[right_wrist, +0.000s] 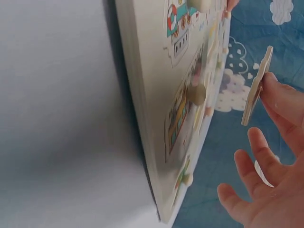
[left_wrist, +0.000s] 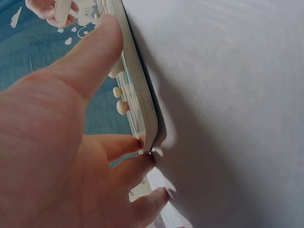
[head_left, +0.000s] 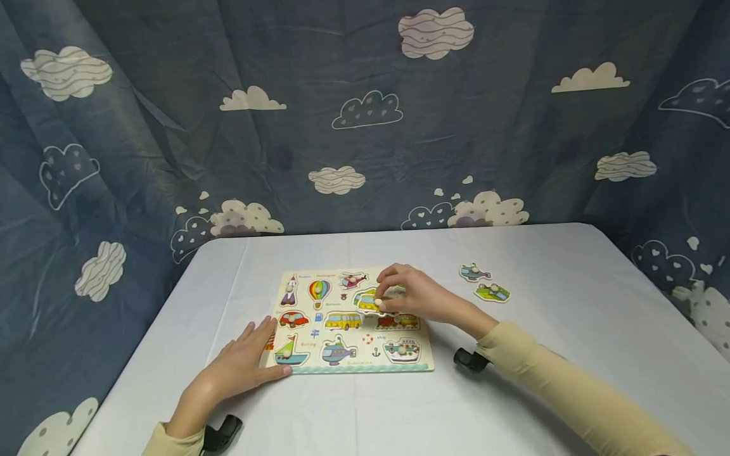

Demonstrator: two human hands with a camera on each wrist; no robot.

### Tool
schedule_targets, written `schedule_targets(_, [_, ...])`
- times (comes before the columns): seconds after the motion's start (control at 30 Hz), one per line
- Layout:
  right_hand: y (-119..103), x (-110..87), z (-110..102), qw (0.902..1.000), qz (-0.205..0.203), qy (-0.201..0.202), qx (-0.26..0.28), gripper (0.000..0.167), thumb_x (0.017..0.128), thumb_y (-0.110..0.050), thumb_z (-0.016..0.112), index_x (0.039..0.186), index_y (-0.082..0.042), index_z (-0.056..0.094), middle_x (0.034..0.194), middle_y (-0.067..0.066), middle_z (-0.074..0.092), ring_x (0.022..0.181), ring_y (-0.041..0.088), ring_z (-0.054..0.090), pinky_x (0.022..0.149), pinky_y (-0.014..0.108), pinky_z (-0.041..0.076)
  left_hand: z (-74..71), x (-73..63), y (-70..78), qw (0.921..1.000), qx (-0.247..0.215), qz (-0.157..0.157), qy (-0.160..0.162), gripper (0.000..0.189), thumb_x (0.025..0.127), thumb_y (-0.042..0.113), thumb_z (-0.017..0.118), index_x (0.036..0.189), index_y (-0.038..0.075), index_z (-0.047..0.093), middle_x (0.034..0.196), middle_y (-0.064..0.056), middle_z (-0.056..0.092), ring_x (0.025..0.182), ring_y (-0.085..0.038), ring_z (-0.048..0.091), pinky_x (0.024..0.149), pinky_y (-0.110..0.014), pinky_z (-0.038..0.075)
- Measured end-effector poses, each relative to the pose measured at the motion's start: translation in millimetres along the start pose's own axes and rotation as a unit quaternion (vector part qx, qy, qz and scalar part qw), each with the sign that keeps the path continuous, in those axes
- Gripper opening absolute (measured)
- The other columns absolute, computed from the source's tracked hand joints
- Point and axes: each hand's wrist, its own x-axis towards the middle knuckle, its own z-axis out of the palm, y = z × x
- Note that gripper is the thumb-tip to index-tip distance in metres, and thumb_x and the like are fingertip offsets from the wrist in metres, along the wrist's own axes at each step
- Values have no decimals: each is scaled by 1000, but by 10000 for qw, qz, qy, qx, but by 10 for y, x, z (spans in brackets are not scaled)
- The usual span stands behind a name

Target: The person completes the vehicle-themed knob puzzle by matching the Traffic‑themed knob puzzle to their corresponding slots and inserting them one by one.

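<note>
A wooden knob puzzle board [head_left: 365, 368] with vehicle pictures lies on the table. Above its upper right part, my right hand [head_left: 419, 296] pinches a yellow-green vehicle piece [head_left: 365, 300] by its knob. In the right wrist view that piece [right_wrist: 256, 88] is tilted and apart from the board, with the other fingers spread. My left hand [head_left: 242, 358] rests at the board's left front corner, thumb on the front edge and fingers along the left side. Seated pieces include a red car [head_left: 293, 319], a yellow bus [head_left: 343, 321] and a ship [head_left: 402, 350].
Two loose pieces lie on the white table [head_left: 542, 285] right of the board: a blue-grey aircraft-like piece [head_left: 474, 273] and a green-yellow piece [head_left: 492, 292]. A dark curtain [head_left: 365, 158] with clouds hangs behind. Black wrist devices sit under both wrists.
</note>
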Motion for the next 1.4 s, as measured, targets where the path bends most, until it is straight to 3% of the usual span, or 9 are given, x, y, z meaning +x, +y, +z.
schedule_targets(0.57, [-112,267,198,9984,-183,-501,-163,7,88,-24,77,94,-24,74,130,8,57,121,24,48,100,45,42,-17,1,7,10000,-10,-8,-24,105,80,60,72,153,-1,29,156,-23,28,142,-50,20,104,-72,21])
schedule_targets(0.83, [-127,374,279,9962,-500,-633,-329,7,88,-24,77,94,-23,74,131,9,57,125,25,45,102,44,40,-23,6,8,10000,10,8,-21,103,81,59,72,153,-1,29,156,-23,29,142,-50,20,104,-72,21])
schedule_targets(1.03, [-150,457,351,9947,-460,-818,-409,11,85,-25,79,95,-23,75,130,6,56,124,25,45,101,43,40,-28,2,3,10000,30,-19,-39,104,80,60,72,153,0,29,156,-22,29,142,-49,20,104,-72,22])
schedule_targets(1.4, [-173,588,456,9848,-485,-1094,-1259,8,83,-30,81,86,-30,74,118,-6,57,117,22,47,99,41,40,-40,2,6,10000,-23,-12,2,104,80,60,72,153,0,29,156,-22,29,142,-50,20,105,-72,21])
